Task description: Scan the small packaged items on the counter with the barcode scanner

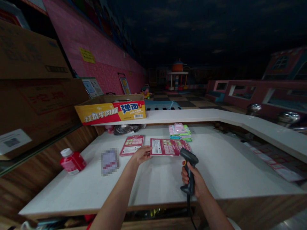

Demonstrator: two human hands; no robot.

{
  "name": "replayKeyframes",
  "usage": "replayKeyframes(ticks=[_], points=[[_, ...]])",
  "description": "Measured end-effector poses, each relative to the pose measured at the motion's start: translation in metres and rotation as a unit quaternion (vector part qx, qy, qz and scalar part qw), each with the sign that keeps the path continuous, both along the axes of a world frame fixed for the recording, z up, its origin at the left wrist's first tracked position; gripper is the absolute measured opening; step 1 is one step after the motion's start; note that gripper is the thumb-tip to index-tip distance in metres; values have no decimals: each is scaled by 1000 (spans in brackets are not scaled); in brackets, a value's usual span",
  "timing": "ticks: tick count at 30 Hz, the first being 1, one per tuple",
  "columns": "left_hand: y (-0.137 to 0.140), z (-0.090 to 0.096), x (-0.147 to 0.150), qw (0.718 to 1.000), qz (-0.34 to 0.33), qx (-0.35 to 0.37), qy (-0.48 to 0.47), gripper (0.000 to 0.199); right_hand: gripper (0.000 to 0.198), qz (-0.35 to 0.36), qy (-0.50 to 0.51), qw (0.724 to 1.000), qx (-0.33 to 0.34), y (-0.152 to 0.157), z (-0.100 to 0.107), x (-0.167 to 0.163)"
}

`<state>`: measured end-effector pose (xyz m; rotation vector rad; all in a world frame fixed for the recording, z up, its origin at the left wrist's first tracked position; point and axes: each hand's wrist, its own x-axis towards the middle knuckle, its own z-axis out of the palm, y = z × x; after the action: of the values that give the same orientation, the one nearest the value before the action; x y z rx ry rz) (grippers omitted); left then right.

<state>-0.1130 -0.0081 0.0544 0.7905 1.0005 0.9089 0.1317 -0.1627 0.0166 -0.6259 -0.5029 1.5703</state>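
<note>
Forearms over front edge, fingers round scanner, counter rightward

1. a dark grey handheld scanner, pistol-shaped with a rounded head, is held clear of the white worktop, its handle nearly upright and flaring at the base.
2. the scanner's head tilts toward the far left, and a black cable drops from the handle's foot past the worktop's near edge.
3. a red packet, flat and glossy, stretches sideways across the middle of the worktop, a white printed label panel at its left end and rows of small pale pictures alongside.
4. the packet's right end is partly hidden behind the scanner's head; its print is too small to read.
</note>
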Motion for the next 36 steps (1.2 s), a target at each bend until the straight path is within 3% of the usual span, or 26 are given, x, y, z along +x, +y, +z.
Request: replayKeyframes(ticks=[4, 8, 13, 19, 23, 29, 36], points=[[-16, -11, -18, 994, 75, 68, -37, 15, 36, -7, -6, 1000, -5, -4, 5, -2], [-28, -32, -12, 971, 160, 160, -71, 36, 37, -7, -11, 1000, -27, -5, 3, -2], [-31, -46, -5, 935, 251, 218, -127, 54, 39, -21, -47, 998, -41, -3, 0, -3], [-31, -48, -4, 924, 275, 230, -138, 66, 46, -28, -159, 984, -79, 2, 13, -29], [-30, -52, -4, 926, 275, 223, -127, 60, 46, 7, -234, 970, -70, 3, 32, -59], [-31, -54, -2, 923, 280, 224, -137, 55, 47, 19, -273, 961, -35, 4, 57, -91], [-32, -49, 3, 916, 286, 255, -120, 42, 50, 22, -301, 953, -27, 11, 65, -98]])
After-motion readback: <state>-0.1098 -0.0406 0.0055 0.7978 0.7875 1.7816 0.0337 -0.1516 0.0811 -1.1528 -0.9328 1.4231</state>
